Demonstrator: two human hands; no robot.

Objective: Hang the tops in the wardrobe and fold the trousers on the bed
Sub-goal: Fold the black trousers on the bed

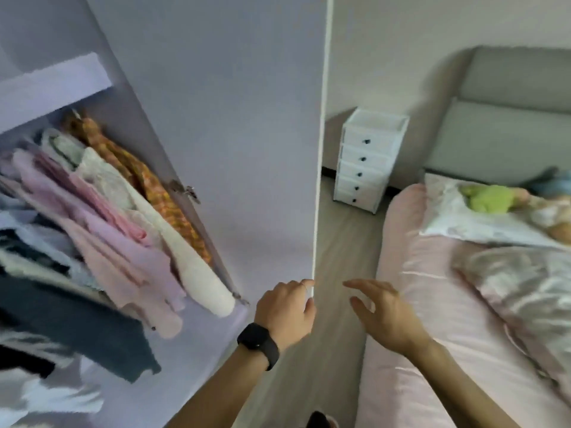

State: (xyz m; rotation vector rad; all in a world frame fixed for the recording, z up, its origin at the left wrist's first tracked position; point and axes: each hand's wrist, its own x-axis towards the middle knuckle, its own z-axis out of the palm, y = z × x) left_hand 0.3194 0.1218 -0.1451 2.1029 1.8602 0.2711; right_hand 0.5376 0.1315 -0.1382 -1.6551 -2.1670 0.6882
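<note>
Wardrobe door point(247, 149): edge gripped by left hand point(284, 310); right hand point(383, 316) released, empty. Best swung smoothly, clear of the bed point(417, 350).

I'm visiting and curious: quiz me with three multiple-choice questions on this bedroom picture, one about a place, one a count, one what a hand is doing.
1. Where does the white drawer unit stand?
A) on the floor beside the bed
B) on a windowsill
C) on a desk
2. How many knobs does it show?
A) two
B) five
C) nine
3. What is the left hand doing?
A) hanging loose
B) holding trousers
C) gripping the edge of the wardrobe door
Answers: 1A, near the headboard; 2B, one dark knob per drawer; 3C, its fingers curl round the edge.
</note>
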